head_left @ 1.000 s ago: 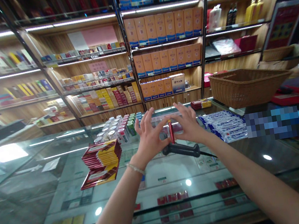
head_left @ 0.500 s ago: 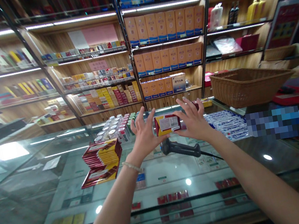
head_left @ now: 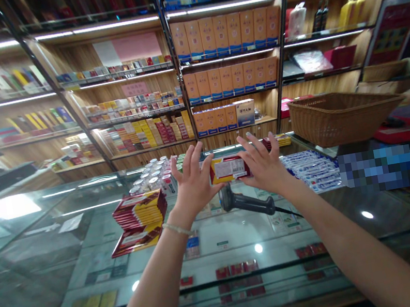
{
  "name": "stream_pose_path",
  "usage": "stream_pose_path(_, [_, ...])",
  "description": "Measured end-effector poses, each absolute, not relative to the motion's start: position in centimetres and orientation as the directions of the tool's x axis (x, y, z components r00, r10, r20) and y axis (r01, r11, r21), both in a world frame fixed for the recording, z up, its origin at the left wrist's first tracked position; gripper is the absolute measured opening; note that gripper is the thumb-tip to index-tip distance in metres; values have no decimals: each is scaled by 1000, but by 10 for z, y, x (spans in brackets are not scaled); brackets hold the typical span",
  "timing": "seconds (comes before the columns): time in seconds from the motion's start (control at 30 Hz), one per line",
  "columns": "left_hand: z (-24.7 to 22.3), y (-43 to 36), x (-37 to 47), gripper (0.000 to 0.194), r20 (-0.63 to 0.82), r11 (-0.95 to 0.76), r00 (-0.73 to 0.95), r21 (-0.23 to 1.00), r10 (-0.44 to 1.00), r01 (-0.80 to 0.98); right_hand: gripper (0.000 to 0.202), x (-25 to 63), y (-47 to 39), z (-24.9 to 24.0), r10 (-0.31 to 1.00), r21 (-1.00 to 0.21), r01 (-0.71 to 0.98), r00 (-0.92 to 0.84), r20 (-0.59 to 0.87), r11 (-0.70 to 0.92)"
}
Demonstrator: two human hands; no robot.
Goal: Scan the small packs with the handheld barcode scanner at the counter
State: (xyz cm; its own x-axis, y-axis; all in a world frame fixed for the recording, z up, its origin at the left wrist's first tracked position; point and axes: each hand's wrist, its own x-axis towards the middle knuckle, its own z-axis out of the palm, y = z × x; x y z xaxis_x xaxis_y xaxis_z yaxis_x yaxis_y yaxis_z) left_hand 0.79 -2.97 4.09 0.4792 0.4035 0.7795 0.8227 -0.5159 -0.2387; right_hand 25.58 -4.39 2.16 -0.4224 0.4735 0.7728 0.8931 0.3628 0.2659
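Note:
Between both hands is a small red and yellow packet (head_left: 230,168) with a white label facing me, above the glass counter. My left hand (head_left: 194,179) grips its left end between thumb and forefinger, the other fingers spread upward. At the packet's right end, my right hand (head_left: 263,163) holds it the same way. Just below the packet lies a black handheld scanner (head_left: 248,203), its cable running right. Left of my left hand, similar red and yellow packets (head_left: 141,217) form a stack, with the lowest ones fanned out.
Behind my left hand stand clear-lidded containers (head_left: 153,173). Blue and white packets (head_left: 312,171) lie right of my right hand. A wicker basket (head_left: 344,117) stands at the back right. Boxes fill shelves behind the glass counter (head_left: 235,242). A person's arm shows at the far right.
My left hand has shifted slightly left, its fingers more upright. The packet is a little higher and tilted slightly differently, still between both hands. My right hand's fingers have spread slightly.

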Motion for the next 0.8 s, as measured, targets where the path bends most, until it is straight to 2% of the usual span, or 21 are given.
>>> stream_pose_path(0.4, [44, -30, -2, 74, 717, -539, 491, -189, 495, 821, 59, 236, -49, 31, 565, 193, 901, -398, 723, 389])
stream_pose_path(0.53, [46, -25, -11, 62, 754, -526, 438, -145, 490, 838, 76, 222, -44, 29, 595, 105, 939, -291, 749, 328])
stream_pose_path(0.67, [44, -17, -22, 61, 795, -481, 357, -93, 491, 871, 88, 207, -44, 17, 659, -30, 961, -166, 733, 275])
stream_pose_path(0.8, [36, -9, -31, 61, 804, -446, 287, -30, 520, 895, 98, 199, -54, -9, 740, -24, 957, -209, 640, 291])
